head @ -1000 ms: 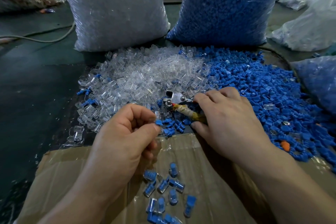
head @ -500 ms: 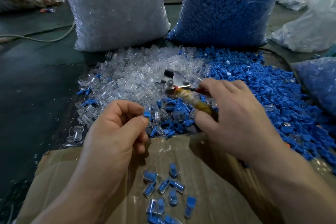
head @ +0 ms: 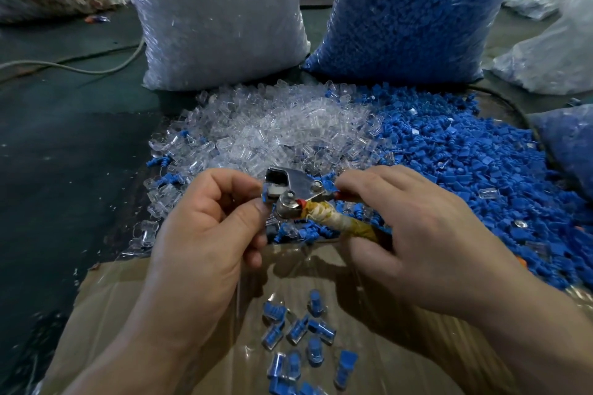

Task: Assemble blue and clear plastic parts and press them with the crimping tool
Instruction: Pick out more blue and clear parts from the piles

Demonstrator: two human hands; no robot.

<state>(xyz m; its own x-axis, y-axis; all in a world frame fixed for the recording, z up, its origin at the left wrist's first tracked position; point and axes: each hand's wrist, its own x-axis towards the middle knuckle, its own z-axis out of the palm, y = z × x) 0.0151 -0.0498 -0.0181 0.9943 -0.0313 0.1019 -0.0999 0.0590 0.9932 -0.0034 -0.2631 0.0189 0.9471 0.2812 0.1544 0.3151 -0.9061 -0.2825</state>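
Note:
My left hand (head: pixel 208 234) pinches a small blue and clear part (head: pixel 265 197) between thumb and forefinger and holds it at the metal jaws of the crimping tool (head: pixel 293 192). My right hand (head: pixel 417 234) grips the tool's tape-wrapped handles. A heap of loose clear parts (head: pixel 272 128) lies behind the hands, and a heap of loose blue parts (head: pixel 465 163) spreads to the right. Several assembled blue-in-clear pieces (head: pixel 301 340) lie on the cardboard sheet (head: pixel 128 314) near me.
A big bag of clear parts (head: pixel 218 16) and a big bag of blue parts (head: pixel 410 9) stand at the back. More plastic bags (head: pixel 552 48) sit at the right. A cable (head: pixel 80 69) runs over the dark floor on the left.
My right hand lifted the crimping tool off the pile and swung it left. My left hand rose with the part, which now sits at the tool's jaws.

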